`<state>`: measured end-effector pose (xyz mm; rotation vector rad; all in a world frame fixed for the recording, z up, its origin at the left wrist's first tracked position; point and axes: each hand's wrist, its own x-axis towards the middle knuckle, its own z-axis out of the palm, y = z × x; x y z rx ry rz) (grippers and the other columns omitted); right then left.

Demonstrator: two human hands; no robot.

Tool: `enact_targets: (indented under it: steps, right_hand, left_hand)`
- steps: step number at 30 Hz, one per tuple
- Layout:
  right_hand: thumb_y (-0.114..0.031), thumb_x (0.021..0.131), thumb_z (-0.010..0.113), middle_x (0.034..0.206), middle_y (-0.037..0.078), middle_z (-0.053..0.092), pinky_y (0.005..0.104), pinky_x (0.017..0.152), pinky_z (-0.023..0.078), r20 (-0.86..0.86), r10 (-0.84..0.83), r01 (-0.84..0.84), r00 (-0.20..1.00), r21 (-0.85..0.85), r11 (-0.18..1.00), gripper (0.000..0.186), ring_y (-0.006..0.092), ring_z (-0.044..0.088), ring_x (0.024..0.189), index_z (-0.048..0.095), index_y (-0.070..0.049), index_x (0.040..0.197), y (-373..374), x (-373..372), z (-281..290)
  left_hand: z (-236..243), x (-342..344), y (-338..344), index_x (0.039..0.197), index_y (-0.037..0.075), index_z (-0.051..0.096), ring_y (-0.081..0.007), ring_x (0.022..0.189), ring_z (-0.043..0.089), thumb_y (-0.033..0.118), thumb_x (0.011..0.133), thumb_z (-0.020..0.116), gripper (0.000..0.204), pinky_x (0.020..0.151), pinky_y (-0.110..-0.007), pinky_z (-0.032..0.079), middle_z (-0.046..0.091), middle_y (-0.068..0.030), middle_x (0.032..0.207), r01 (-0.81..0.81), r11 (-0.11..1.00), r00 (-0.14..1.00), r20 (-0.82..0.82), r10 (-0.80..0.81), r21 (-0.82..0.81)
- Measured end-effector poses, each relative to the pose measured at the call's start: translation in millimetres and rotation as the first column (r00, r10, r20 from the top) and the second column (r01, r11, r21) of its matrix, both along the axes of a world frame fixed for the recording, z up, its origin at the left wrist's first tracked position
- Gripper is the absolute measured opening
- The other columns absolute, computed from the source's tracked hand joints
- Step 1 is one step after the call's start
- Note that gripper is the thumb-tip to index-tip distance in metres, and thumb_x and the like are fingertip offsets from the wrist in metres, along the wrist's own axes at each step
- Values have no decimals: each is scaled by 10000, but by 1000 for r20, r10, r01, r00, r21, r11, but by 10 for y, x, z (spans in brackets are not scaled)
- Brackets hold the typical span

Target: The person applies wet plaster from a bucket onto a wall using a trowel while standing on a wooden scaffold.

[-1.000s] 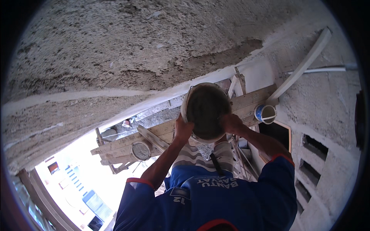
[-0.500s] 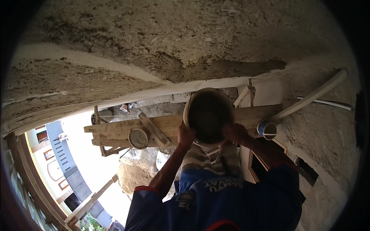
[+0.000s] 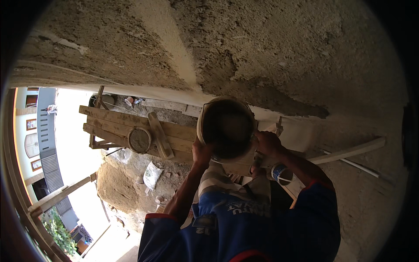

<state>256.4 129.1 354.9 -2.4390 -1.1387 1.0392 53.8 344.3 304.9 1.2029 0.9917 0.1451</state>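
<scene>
Both my hands hold a pale bucket (image 3: 227, 129) in front of my legs, above the wooden planks. Its mouth faces up toward me, and the inside is dark, with a greyish patch low down that I cannot make out clearly. My left hand (image 3: 201, 153) is closed on the lower left of the rim, its fingertips lost in shadow. At the right side my right hand (image 3: 268, 143) grips the rim with bent fingers. A rough, partly plastered wall (image 3: 262, 56) rises just beyond the bucket.
On the planks (image 3: 113, 126) at left lie a round tub of grey material (image 3: 139, 139) and a long wooden board (image 3: 160, 135). A blue-and-white can (image 3: 282, 174) stands right of my legs. Below are a sand heap (image 3: 118, 183) and white sack (image 3: 152, 174). A wooden brace (image 3: 349, 149) slants at right.
The view has turned, so the planks now slope down to the right and more ground shows at left. My right hand has shifted up along the bucket's right side.
</scene>
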Motion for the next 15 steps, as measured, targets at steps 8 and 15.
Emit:
enact_targets:
  steps: [8, 15]
  right_hand:
    - [-225, 824, 709, 983, 220, 670, 471, 808, 528, -218, 319, -309, 922, 79, 948, 465, 382, 670, 957, 520, -41, 1208, 443, 79, 668]
    - [-247, 805, 735, 851, 185, 668, 420, 775, 527, -400, 722, -641, 564, 340, 688, 481, 317, 688, 813, 575, -25, 1200, 321, 198, 861]
  left_hand:
    - [-157, -510, -465, 1210, -39, 567, -216, 845, 668, 10, 757, 589, 456, 739, -335, 548, 678, -106, 976, -434, 895, 888, 121, 444, -101]
    - [-931, -1593, -1178, 1255, 20, 560, -168, 892, 642, 132, 896, 651, 387, 720, -314, 524, 668, -74, 1036, -451, 883, 883, -80, 463, 129]
